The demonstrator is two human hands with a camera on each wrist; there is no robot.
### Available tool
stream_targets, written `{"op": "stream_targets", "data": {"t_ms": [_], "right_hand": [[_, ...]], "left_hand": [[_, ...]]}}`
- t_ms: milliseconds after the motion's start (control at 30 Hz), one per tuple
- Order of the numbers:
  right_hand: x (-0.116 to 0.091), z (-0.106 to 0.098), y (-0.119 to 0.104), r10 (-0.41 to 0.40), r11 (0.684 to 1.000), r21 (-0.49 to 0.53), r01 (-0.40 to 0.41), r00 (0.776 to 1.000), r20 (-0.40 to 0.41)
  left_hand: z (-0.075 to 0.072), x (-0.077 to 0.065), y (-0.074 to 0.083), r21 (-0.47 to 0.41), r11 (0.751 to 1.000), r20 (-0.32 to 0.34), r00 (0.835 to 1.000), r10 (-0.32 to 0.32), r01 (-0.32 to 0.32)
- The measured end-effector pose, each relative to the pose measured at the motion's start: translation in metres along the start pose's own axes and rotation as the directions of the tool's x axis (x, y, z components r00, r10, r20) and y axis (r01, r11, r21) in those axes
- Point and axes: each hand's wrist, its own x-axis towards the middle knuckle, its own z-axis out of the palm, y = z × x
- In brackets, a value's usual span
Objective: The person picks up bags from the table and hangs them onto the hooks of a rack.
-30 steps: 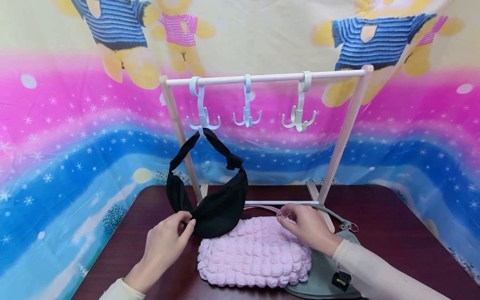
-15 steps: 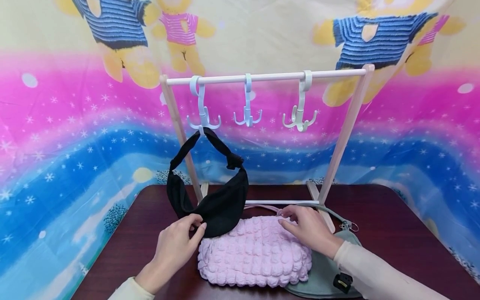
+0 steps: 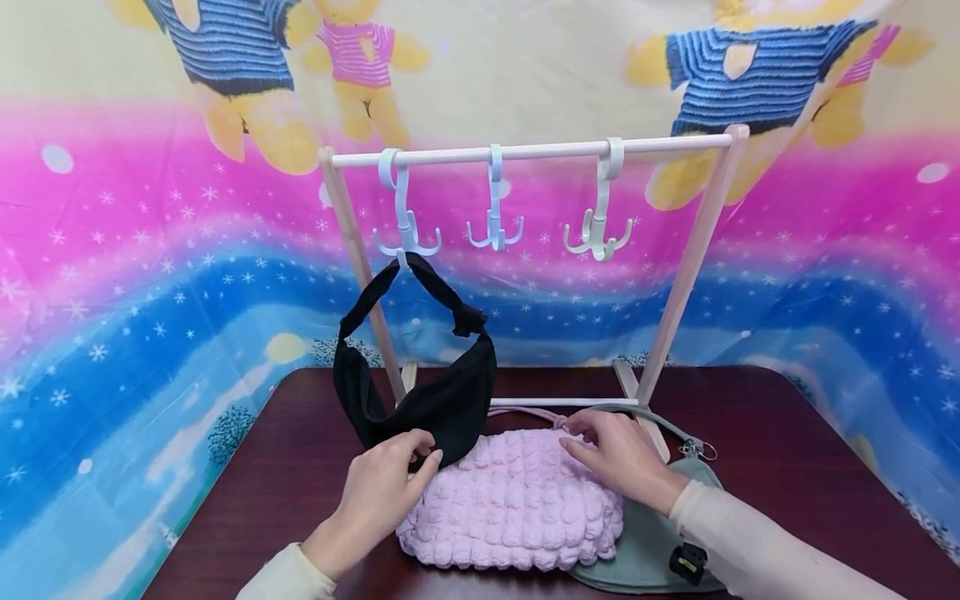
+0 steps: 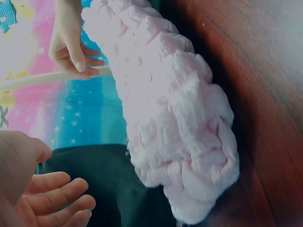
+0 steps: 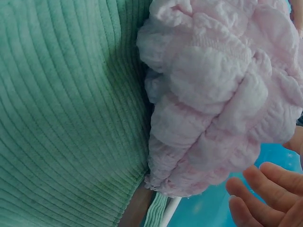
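A puffy pink quilted bag lies on the table, its thin strap behind it. My left hand hovers at the bag's upper left corner, in front of the lower part of a black bag. In the left wrist view its fingers are loosely bent and hold nothing. My right hand is at the pink bag's upper right corner near the strap's knot; the right wrist view shows its relaxed fingers beside the bag, gripping nothing. The black bag hangs by its strap from the left hook.
A green corduroy bag with a metal ring lies partly under the pink bag and my right forearm. Behind stands a wooden rack bearing a middle hook and a right hook. A printed cloth backdrop closes the back.
My left hand has let go of the black bag's lower edge and moved right and down to the pink bag. The right hand has eased off the pink strap's knot.
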Motion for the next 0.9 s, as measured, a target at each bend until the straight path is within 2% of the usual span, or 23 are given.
{"op": "stream_targets", "data": {"t_ms": [300,633,900], "right_hand": [[0.001,0.0,0.003,-0.003,0.999,-0.036,0.002,1.0,-0.026],[0.003,0.0,0.005,0.007,0.999,-0.039,-0.008,1.0,-0.021],[0.006,0.002,0.007,0.019,0.999,-0.031,-0.019,1.0,-0.008]], "left_hand": [[0.016,0.004,0.011,0.004,0.996,-0.012,0.996,0.087,-0.087],[0.032,0.01,0.016,-0.01,0.991,-0.011,0.991,0.13,-0.13],[0.042,0.014,0.018,-0.031,0.99,0.056,0.988,0.142,-0.14]]}}
